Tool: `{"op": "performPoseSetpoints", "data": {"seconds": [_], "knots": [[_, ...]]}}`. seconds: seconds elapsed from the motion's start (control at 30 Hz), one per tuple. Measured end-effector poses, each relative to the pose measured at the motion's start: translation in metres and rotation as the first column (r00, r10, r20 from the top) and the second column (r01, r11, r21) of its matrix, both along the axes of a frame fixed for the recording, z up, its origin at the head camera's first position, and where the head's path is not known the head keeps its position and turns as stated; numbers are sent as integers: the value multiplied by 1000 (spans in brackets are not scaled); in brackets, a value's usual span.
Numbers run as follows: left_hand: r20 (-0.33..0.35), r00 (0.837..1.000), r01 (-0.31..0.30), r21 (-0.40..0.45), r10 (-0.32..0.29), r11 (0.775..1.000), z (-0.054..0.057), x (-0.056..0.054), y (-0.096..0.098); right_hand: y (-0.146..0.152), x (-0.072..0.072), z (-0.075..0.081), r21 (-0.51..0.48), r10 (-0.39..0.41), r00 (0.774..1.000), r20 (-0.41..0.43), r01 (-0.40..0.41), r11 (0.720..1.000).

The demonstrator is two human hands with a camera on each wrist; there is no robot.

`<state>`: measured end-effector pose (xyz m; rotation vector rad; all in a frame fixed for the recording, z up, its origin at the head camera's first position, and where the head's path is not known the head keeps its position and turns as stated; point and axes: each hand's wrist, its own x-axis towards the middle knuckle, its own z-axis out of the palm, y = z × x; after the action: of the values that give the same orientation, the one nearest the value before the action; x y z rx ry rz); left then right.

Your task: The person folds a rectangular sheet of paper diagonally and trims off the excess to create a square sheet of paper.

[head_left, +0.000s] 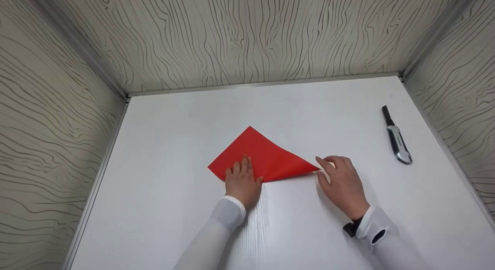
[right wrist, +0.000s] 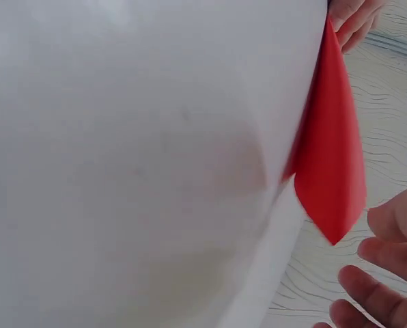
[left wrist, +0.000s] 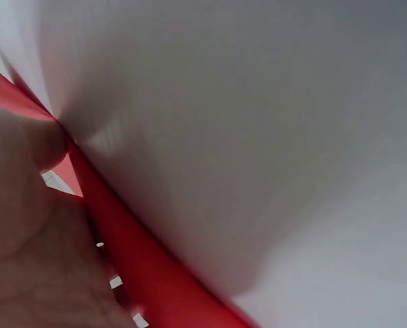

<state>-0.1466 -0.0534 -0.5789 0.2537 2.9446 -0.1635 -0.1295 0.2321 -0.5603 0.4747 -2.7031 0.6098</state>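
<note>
A sheet of red paper (head_left: pixel 249 144), folded over along its near edge, lies on the white table in the head view. My left hand (head_left: pixel 243 187) presses on its near left part with extended fingers, the thumb at the folded edge. In the left wrist view the red paper (left wrist: pixel 145 256) runs along beside the palm. My right hand (head_left: pixel 344 183) is beside the paper's pointed right corner, fingers slightly bent and apart. That corner (right wrist: pixel 333 198) stands lifted off the table in the right wrist view, with a small gap between it and the fingertips.
A grey and black utility knife (head_left: pixel 397 138) lies on the right side of the white table (head_left: pixel 166 146). Wood-patterned panels (head_left: pixel 239 38) with metal framing enclose the table at the back and both sides.
</note>
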Motion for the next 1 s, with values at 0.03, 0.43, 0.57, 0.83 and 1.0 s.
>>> {"op": "performPoseSetpoints", "data": {"seconds": [0.03, 0.43, 0.57, 0.83, 1.0], "knots": [[2, 1000, 1, -5, -1, 1000, -1, 0, 0, -5, 0, 3, 12, 24, 999, -27, -24, 1000], [-1, 1000, 9, -39, -9, 999, -1, 0, -1, -92, 12, 1, 296, 306, 907, 288, -388, 873], [3, 1000, 17, -45, -16, 999, 0, 1, 1, -101, 13, -4, 295, 275, 898, 345, -382, 876], [-2, 1000, 16, -55, -16, 998, 1, 1, 1, -104, 12, -11, 298, 253, 892, 375, -374, 878], [-20, 1000, 21, -17, -21, 1000, -1, 0, -2, -106, 8, -11, 275, 266, 886, 381, -383, 882]]}}
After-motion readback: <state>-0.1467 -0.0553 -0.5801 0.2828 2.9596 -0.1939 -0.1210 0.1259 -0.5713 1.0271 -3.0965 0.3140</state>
